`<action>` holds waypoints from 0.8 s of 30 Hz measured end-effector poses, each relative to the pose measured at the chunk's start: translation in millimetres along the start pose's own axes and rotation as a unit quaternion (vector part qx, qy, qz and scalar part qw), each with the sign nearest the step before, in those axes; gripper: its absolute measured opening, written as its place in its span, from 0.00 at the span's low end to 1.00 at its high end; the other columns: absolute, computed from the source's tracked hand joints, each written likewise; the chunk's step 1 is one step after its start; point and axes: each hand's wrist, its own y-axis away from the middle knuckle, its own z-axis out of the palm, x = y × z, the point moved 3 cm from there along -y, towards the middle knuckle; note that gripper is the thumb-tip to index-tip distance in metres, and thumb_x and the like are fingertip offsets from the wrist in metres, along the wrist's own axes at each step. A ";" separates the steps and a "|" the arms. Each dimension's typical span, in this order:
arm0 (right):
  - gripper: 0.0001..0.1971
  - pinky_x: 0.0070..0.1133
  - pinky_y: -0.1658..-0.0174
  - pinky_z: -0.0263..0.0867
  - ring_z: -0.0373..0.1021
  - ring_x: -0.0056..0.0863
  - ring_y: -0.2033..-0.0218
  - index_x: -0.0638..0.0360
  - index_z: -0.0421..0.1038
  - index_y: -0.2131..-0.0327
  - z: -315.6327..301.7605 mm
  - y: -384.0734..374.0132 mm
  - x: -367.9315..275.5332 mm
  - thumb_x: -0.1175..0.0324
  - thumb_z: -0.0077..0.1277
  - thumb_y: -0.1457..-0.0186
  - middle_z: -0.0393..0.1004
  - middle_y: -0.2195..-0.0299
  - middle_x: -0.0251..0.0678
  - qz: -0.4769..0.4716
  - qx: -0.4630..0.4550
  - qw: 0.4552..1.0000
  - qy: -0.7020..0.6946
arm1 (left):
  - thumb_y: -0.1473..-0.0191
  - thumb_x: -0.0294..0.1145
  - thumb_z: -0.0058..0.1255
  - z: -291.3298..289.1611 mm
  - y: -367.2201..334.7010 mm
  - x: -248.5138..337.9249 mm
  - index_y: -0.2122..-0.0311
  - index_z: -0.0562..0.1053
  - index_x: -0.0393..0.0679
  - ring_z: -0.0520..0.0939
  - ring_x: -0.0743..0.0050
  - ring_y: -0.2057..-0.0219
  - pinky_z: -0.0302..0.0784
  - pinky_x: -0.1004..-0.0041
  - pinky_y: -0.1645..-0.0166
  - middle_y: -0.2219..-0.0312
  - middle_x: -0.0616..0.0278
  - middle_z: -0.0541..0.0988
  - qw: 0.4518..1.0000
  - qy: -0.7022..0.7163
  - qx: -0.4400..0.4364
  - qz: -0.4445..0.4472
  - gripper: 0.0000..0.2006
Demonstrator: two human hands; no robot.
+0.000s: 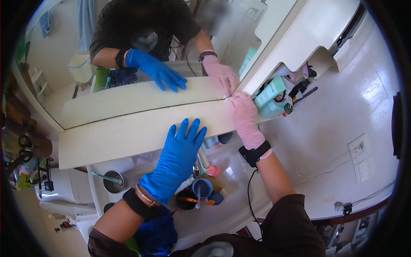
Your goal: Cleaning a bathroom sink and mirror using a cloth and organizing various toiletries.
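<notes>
Bathroom fittings surround a mirror (55, 88) with a pale ledge (107, 141) along its lower edge. Over the ledge's front part lies the left hand (177, 156), gloved in blue, its fingers straight and slightly spread; the palm side is hidden, so I cannot tell what, if anything, is beneath it. Its fingertips point toward the mirror and stop short of it. At the ledge's right end, by the mirror, the right hand (245, 118), gloved in pink, has its fingers curled and bunched; a tiny white bit (227, 97) shows at the tips, but whether they grip it I cannot tell. Just beside this hand, a green tube (270, 92) and other toiletries crowd close. Below the ledge are a blue cup (202, 188) and a steel cup (120, 187) with a toothbrush (102, 176). Small dark printing marks the tube
</notes>
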 end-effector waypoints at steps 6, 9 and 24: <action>0.06 0.26 0.66 0.67 0.66 0.34 0.66 0.59 0.70 0.75 1.8 7.6 -31.1 0.70 0.44 0.54 0.69 0.72 0.37 -0.121 0.014 0.992 0.034 | 0.60 0.34 0.48 4.7 0.0 0.8 0.44 0.55 0.43 0.57 0.50 0.45 0.52 0.55 0.44 0.45 0.51 0.55 1.000 -0.007 0.012 0.002 0.34; 0.06 0.26 0.66 0.67 0.66 0.34 0.66 0.60 0.70 0.76 -4.9 -4.9 -11.6 0.70 0.43 0.53 0.69 0.72 0.37 -0.081 -0.031 0.989 0.120 | 0.59 0.34 0.48 1.2 1.2 -1.7 0.44 0.55 0.43 0.57 0.50 0.45 0.51 0.55 0.43 0.45 0.51 0.55 1.000 -0.004 0.011 0.002 0.33; 0.06 0.29 0.65 0.64 0.66 0.37 0.68 0.61 0.70 0.82 -2.6 -0.7 -33.9 0.72 0.45 0.58 0.69 0.74 0.39 -0.098 0.032 0.995 -0.006 | 0.63 0.32 0.50 10.7 1.4 -4.4 0.44 0.56 0.44 0.55 0.49 0.44 0.49 0.55 0.42 0.45 0.52 0.54 0.997 0.055 0.052 0.018 0.36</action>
